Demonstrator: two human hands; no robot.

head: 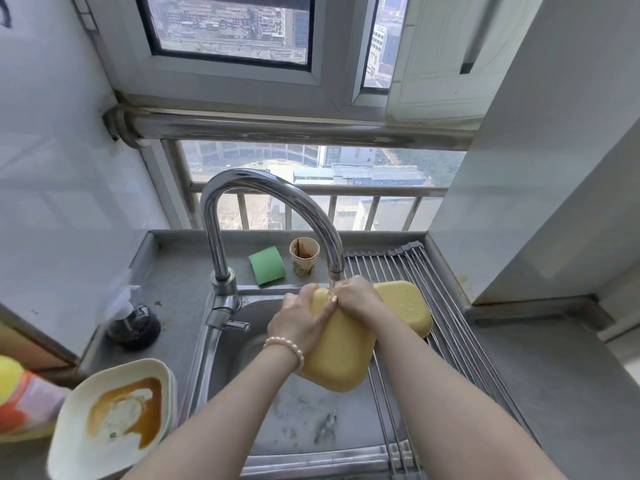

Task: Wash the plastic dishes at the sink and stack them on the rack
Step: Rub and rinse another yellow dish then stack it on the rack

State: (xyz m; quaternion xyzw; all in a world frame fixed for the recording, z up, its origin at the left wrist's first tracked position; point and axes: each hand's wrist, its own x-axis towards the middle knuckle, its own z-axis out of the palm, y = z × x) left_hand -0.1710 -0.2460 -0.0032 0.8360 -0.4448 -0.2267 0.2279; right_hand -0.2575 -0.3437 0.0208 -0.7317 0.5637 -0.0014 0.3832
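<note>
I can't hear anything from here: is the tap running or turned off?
Running. A thin stream falls from the faucet spout onto the yellow dish held by both hands.

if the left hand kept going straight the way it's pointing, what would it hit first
Probably the right hand, which grips the same yellow dish just ahead of the left hand under the faucet; depth is unclear.

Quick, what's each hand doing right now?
Left hand: grips the yellow dish under the tap.
Right hand: grips the same dish's far end.
</note>
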